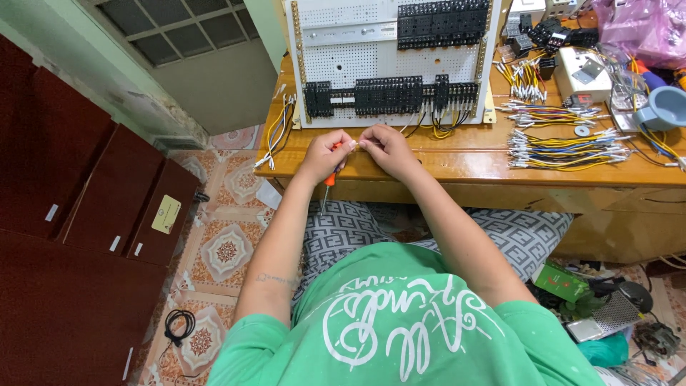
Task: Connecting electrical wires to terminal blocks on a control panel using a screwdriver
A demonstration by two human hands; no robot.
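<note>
My left hand (327,154) grips an orange-handled screwdriver (329,179) whose shaft points down past the edge of the wooden table (457,163). My right hand (388,146) meets the left at the fingertips; both pinch a thin wire end between them, too small to see clearly. Just beyond the hands stands a white perforated panel (343,64) carrying rows of black terminal blocks (389,95), with yellow and black wires (443,125) hanging from the lower row.
Bundles of cut yellow, blue and black wires (564,143) lie on the table at right, with a white box (582,75) and a grey cup (664,107). Dark red cabinets (86,214) stand at left. A black cable coil (179,325) lies on the tiled floor.
</note>
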